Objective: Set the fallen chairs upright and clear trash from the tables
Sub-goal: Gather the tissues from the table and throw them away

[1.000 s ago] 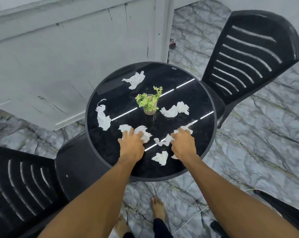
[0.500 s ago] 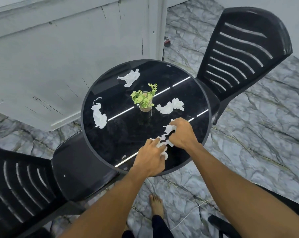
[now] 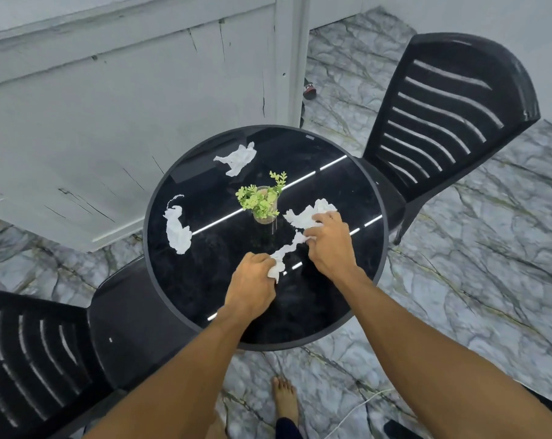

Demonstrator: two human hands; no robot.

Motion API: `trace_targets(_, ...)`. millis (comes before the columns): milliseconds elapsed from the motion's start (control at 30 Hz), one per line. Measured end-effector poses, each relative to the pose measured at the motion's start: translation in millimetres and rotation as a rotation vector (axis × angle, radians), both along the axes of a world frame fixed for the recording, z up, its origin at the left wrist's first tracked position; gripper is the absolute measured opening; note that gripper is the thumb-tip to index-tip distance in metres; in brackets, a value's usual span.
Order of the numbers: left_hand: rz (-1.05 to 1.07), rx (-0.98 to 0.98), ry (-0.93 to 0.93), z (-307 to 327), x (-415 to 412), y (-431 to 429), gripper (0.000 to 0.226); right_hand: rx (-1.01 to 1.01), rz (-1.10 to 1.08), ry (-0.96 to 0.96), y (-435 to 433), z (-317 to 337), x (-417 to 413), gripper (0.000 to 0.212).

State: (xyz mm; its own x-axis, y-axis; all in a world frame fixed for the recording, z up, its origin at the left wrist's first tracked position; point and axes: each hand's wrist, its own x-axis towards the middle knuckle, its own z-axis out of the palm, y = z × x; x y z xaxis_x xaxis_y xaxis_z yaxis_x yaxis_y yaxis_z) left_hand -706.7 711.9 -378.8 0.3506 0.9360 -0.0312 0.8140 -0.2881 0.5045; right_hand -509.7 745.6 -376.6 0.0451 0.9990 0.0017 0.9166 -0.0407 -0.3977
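Your left grip (image 3: 252,282) is clamped on a wad of tissue (image 3: 276,273). Your right grip (image 3: 330,243) pinches one end of a thin strip (image 3: 289,248) that runs between both grips, its fingertips on the crumpled tissue (image 3: 303,215) just beyond. Pull apart and the strip likely tears, leaving scraps on the table (image 3: 385,248). The potted sprig (image 3: 264,205) stands just left of your right grip, so a careless sweep could tip it. A loose tissue (image 3: 176,229) and a far tissue (image 3: 238,158) lie well beyond your left grip, easily missed.

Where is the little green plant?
In the head view, the small green plant in a glass pot stands at the centre of the round black table, just left of the crumpled white tissue by the right hand.
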Motion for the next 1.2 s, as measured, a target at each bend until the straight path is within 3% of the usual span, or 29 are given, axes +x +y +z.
trace_targets(200, 0.115, -0.007, -0.034, 5, -19, 22, 0.026, -0.193, 0.012, -0.138, 51, -14, -3, 0.037)
trace_targets(300, 0.154, -0.044, -0.017, 4, -28, 28, 0.03, -0.27, 0.107, -0.156, 58, -24, -5, 0.025)
trace_targets(367, 0.18, -0.055, 0.001, 8, -35, 30, 0.034, -0.258, 0.068, -0.11, 57, -27, -8, 0.02)
trace_targets(467, 0.227, -0.061, 0.02, 16, -50, 35, 0.036, -0.221, -0.027, 0.046, 61, -15, -14, 0.029)
trace_targets(633, 0.274, -0.038, 0.0, 26, -78, 47, 0.024, -0.188, -0.078, 0.171, 87, 16, -14, 0.029)
trace_targets(767, 0.322, -0.053, 0.019, 31, -103, 57, 0.022, -0.139, -0.02, 0.137, 103, 45, -25, 0.033)
trace_targets(967, 0.441, -0.177, 0.114, 15, -137, 71, 0.069, -0.138, -0.078, 0.08, 132, 57, -19, 0.034)
trace_targets(1133, 0.447, -0.346, 0.16, 3, -126, 84, 0.087, -0.171, -0.085, 0.102, 155, 54, -3, 0.03)
trace_targets(1200, 0.428, -0.36, 0.169, -3, -119, 94, 0.077, -0.181, -0.066, 0.145, 168, 48, -2, 0.03)
